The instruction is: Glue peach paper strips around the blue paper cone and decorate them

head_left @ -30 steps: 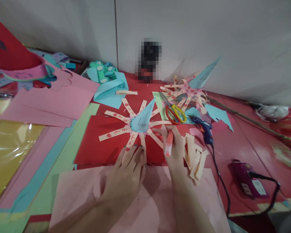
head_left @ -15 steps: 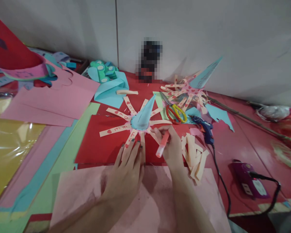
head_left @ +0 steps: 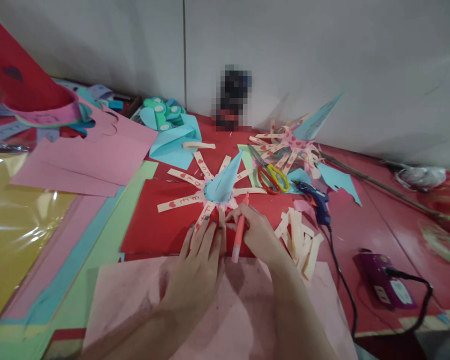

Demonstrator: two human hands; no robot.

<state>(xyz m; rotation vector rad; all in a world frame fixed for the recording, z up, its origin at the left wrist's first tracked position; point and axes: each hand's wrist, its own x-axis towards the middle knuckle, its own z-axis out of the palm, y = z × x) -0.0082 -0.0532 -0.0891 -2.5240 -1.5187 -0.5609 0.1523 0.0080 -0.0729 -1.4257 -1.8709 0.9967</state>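
Observation:
A light blue paper cone [head_left: 224,181] stands at the centre of a ring of cream paper strips [head_left: 180,202] bearing red letters and hearts. The ring rests on a red sheet [head_left: 146,227]. My left hand [head_left: 200,247] lies with fingers stretched out over the near strips, pressing on the one lettered F. A red marker [head_left: 240,232] is gripped in my right hand [head_left: 260,235], its pale end pointing toward me. The right fingertips are at a plain-looking strip just right of my left hand; whether they pinch it I cannot tell.
Loose cream strips [head_left: 302,237] lie right of my right hand. Beyond them are scissors [head_left: 273,178], a glue gun [head_left: 317,202] and a purple power socket [head_left: 384,280]. A second cone craft [head_left: 317,120] stands behind. Pink sheets [head_left: 78,160] lie at left.
My right hand has moved left and toward me, from the ring's right side to the near strip. The marker has tilted more upright. My left hand stays on the strips.

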